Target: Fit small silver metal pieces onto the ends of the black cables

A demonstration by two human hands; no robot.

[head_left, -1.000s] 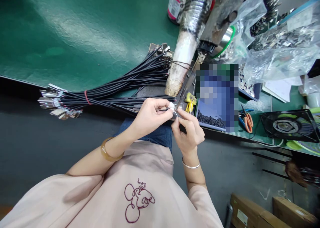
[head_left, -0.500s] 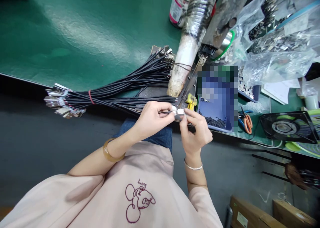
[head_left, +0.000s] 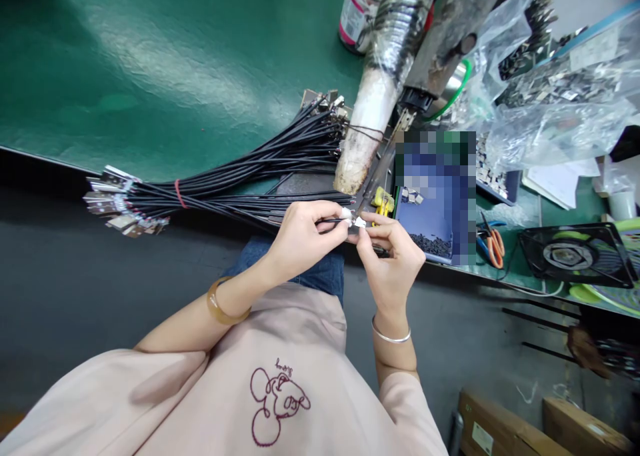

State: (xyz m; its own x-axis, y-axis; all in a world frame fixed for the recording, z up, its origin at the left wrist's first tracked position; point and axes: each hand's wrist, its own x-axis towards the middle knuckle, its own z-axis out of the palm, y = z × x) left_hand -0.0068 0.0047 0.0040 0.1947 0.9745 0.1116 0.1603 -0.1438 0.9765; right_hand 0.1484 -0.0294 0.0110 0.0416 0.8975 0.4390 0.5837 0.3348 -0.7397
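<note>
My left hand (head_left: 303,236) is closed in a pinch on the end of a thin black cable (head_left: 327,221), with a white cap on a fingertip. My right hand (head_left: 393,256) is closed too, pinching a small metal connector shell (head_left: 359,222) against that cable end. Both hands meet at the table's front edge, above my lap. Just behind them lies a big bundle of black cables (head_left: 235,176) tied with a red band, with metal plugs (head_left: 117,203) at its left end.
A wrapped machine nozzle (head_left: 373,103) points down at the hands. To the right are a blue tray (head_left: 430,233) of small black parts, yellow clips (head_left: 383,199), orange-handled scissors (head_left: 493,243), a black fan (head_left: 570,253), plastic bags of metal parts (head_left: 560,103) and a can (head_left: 357,9).
My right hand has shifted slightly right and turned, and the metal shell now sits tight at the cable end between both pinches. The left hand has hardly moved.
</note>
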